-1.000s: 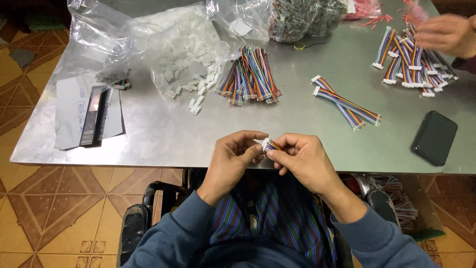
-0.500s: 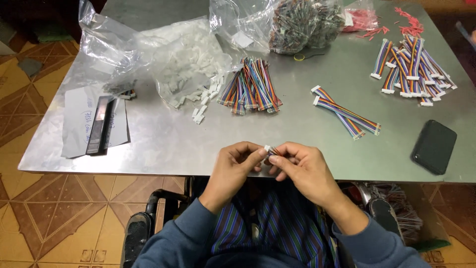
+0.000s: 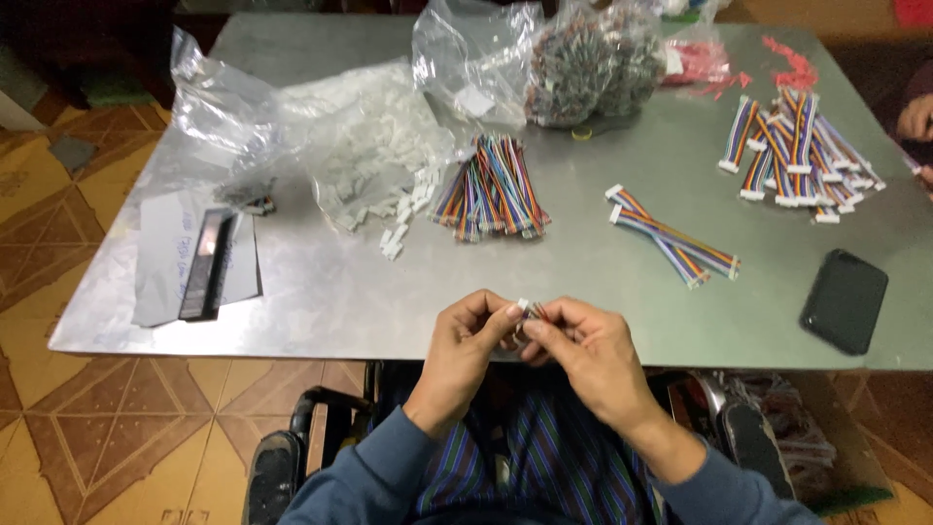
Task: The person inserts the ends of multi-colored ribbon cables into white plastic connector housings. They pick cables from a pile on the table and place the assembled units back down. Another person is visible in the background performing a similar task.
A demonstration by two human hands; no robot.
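My left hand [image 3: 466,342] and my right hand [image 3: 580,348] meet at the near edge of the metal table [image 3: 321,292]. Together they pinch a small white connector [image 3: 525,306] with thin wires, most of it hidden behind my fingers. On the table beyond lie a bundle of multicoloured ribbon cables [image 3: 491,187], two finished cables with white plugs [image 3: 671,236], and loose white connector housings [image 3: 394,238] spilling from a clear bag [image 3: 369,156].
A black phone [image 3: 844,299] lies at the right edge. A pile of finished cables [image 3: 797,156] sits far right beside another person's hand [image 3: 915,119]. Clear bags of parts [image 3: 583,63] stand at the back; a dark strip on grey paper [image 3: 206,264] lies left.
The view has shifted down a little. My hands stay together on the connector with small finger movements. The other person's hand drew back towards the right edge.
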